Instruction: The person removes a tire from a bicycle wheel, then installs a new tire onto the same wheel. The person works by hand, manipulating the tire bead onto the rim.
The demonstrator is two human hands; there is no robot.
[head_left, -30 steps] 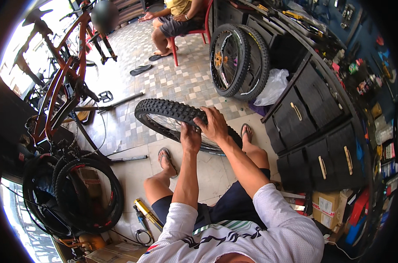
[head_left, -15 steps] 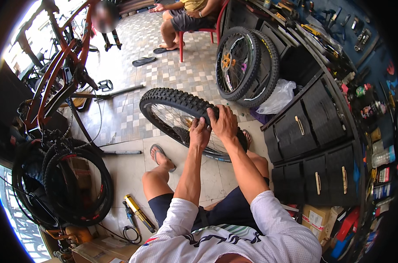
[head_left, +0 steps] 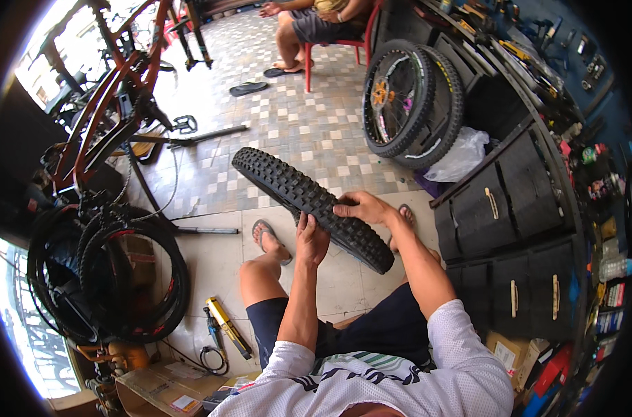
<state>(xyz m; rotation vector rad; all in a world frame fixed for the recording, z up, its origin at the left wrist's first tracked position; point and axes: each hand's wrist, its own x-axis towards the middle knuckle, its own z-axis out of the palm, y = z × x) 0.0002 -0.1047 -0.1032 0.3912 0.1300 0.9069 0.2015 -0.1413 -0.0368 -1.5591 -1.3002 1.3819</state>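
Between my legs stands a bicycle wheel (head_left: 281, 174) with a black knobby tire, its tread turned up toward me and most of its spokes out of sight. My left hand (head_left: 311, 241) grips the near side of the tire, thumb up against the tread edge. Over the tread from the right curls my right hand (head_left: 366, 207), its fingers bent onto the knobs. Part of each hand's grip is hidden by the tire or by the hand itself.
A bike frame (head_left: 86, 149) and spare tires (head_left: 170, 285) are at left. A yellow pump (head_left: 227, 326) lies on the floor by my left leg. Two wheels (head_left: 399, 97) lean against black drawers (head_left: 493, 194) at right. A person sits on a red chair (head_left: 358, 47) ahead.
The wheel has tipped, so its tread rather than its spokes now faces me. My right hand has shifted right and down along the tire; my left hand is lower too.
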